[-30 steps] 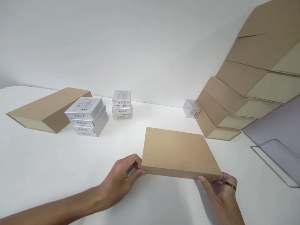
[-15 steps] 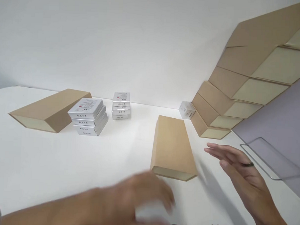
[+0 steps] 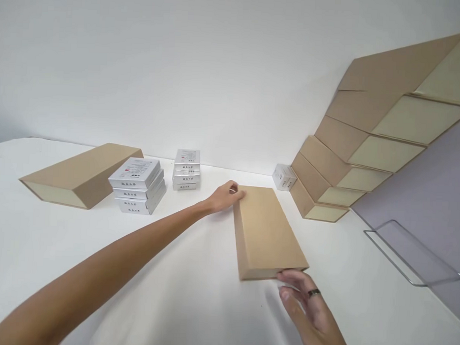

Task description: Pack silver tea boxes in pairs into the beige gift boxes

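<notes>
A brown cardboard box (image 3: 269,225) lies on the white table in front of me, its narrow pale end toward me. My left hand (image 3: 226,196) reaches across to its far left corner, with fingers and thumb closed on the edge there. At the near end, the fingertips of my right hand (image 3: 304,298) touch the pale face close to the right corner. The right thumb is held apart, lower down and off the box. A dark ring (image 3: 313,292) sits on a right-hand finger.
A similar brown box (image 3: 81,168) lies at left, beside a stack of small silver-white boxes (image 3: 136,173). Another such stack (image 3: 186,165) and a small white box (image 3: 283,177) stand by the wall. Brown boxes (image 3: 353,132) are piled at right, near a wire frame (image 3: 413,257).
My left hand has gone from the near edge up to the box's far left corner. My right hand has moved left to the near end. The box has turned slightly.
</notes>
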{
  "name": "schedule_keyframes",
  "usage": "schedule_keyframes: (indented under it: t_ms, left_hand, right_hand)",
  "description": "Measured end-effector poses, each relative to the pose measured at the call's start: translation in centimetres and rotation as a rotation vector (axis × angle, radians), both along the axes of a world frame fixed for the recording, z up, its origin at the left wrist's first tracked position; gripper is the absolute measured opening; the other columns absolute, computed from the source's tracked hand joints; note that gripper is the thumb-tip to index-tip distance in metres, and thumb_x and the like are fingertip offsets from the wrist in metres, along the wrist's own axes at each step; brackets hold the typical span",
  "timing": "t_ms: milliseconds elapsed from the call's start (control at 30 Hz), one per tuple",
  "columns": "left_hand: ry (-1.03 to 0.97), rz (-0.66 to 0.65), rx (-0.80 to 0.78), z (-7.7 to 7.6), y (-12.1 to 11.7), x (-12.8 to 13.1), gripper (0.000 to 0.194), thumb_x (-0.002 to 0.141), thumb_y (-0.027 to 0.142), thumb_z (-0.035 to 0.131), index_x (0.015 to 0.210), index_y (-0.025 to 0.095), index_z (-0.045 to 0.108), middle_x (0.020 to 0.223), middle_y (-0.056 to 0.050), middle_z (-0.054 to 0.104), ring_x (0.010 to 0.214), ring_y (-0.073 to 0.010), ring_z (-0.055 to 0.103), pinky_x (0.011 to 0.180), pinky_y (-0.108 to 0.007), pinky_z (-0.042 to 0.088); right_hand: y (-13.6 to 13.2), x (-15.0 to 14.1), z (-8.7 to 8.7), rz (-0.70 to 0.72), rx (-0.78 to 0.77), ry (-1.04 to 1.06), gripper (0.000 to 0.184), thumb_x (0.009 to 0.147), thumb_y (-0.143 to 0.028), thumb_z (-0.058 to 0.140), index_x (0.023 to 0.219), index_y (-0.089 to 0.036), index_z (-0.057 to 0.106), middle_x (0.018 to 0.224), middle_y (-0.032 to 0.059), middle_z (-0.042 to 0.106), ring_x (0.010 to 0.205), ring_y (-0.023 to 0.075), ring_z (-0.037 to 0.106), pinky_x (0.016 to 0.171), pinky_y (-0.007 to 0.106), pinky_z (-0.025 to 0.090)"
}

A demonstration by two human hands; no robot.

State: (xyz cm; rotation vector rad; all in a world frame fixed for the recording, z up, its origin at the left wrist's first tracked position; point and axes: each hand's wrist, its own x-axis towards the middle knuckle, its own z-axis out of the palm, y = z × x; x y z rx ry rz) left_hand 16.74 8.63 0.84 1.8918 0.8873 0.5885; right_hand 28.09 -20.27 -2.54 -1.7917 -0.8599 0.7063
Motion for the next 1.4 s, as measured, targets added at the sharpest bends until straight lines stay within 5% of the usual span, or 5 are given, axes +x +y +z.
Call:
schedule_keyframes:
  t_ms: [567,733,867,1100,1400]
  left_hand:
    - [-0.031,-0.156,-0.215,-1.5,-11.9,-11.3,0.026,0.089,0.045,0.067,0.080,0.022,0.058,0.080,0.002,0.068,0.081,-0.0171,0.064,0.077,-0.030,0.049]
    - [0.051,0.152,0.303,0.2,-9.4,-14.4,0.033,0.098,0.047,0.054,0.078,0.022,0.063,0.081,-0.001,0.071,0.076,-0.0172,0.065,0.069,-0.031,0.050]
    - [-0.027,0.747,0.967,1.5,-4.6,-17.9,0.031,0.085,0.042,0.072,0.098,0.023,0.053,0.116,-0.009,0.063,0.112,-0.0272,0.061,0.088,-0.042,0.054]
    - [0.178,1.043,0.481,1.4,-0.2,-20.6,0.098,0.053,0.059,0.091,0.122,0.019,0.034,0.127,-0.016,0.049,0.126,-0.0411,0.049,0.095,-0.056,0.053]
    - [-0.325,0.762,0.685,4.7,-1.0,-19.9,0.058,0.075,0.031,0.080,0.116,0.025,0.040,0.119,-0.005,0.058,0.114,-0.0258,0.063,0.093,-0.044,0.053]
  right_hand:
    - [2.6,6.0,0.1,-0.080,-0.128,-0.185,0.072,0.080,-0.078,0.053,0.130,-0.025,0.046,0.124,0.0110,0.066,0.115,0.0300,0.063,0.097,0.045,0.049]
    - [-0.4,10.3,0.0,0.032,-0.262,-0.051,0.063,0.085,-0.074,0.054,0.129,-0.028,0.056,0.062,-0.0013,0.062,0.047,0.0200,0.056,0.050,0.036,0.047]
    - [-0.3,13.4,-1.1,0.046,0.256,0.024,0.061,0.084,-0.081,0.041,0.127,-0.041,0.059,0.106,0.0124,0.073,0.062,0.0265,0.069,0.039,0.037,0.040]
    - [2.5,6.5,0.4,0.084,0.524,-0.580,0.062,0.081,-0.032,0.077,0.138,-0.027,0.051,0.127,0.0126,0.067,0.114,0.0317,0.067,0.105,0.057,0.050]
    - [4.0,6.9,-2.0,0.209,0.382,-1.155,0.052,0.097,-0.042,0.055,0.141,-0.017,0.045,0.147,0.0162,0.051,0.135,0.0312,0.049,0.114,0.050,0.031]
